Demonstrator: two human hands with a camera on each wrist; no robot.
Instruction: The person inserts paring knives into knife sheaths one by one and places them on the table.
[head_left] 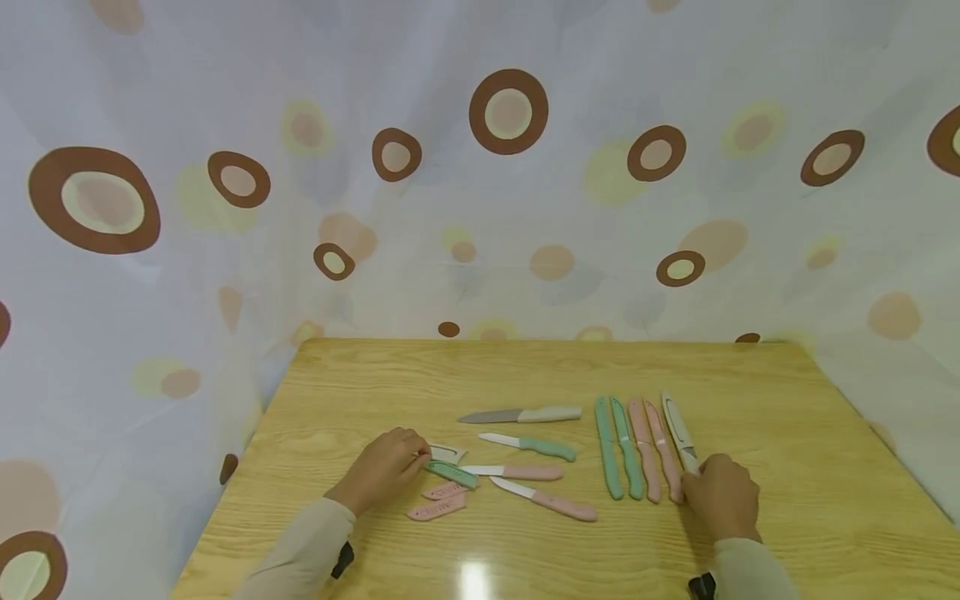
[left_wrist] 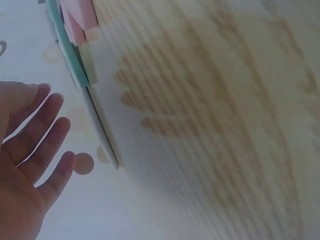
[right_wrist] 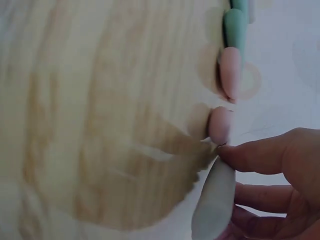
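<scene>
My right hand (head_left: 722, 493) pinches the handle of a white knife (right_wrist: 214, 202) between thumb and fingers. Its blade end wears a white sheath (head_left: 677, 421) and points away from me. Beside it, two pink knives (head_left: 643, 450) and two green knives (head_left: 609, 450) lie in a row, sheathed. My left hand (head_left: 390, 462) hovers at the left ends of a white sheath (head_left: 447, 454) and a green sheath (head_left: 452, 474). In the left wrist view its fingers (left_wrist: 52, 135) are loosely spread, with nothing between them. Two pink sheaths (head_left: 437, 507) lie just nearer to me.
Mid-table lie bare knives: one with a white handle (head_left: 551, 413) and grey blade, one with a green handle (head_left: 546, 448), and two with pink handles (head_left: 562, 505). A spotted curtain (head_left: 510, 250) surrounds the wooden table (head_left: 375, 367) at the back and sides.
</scene>
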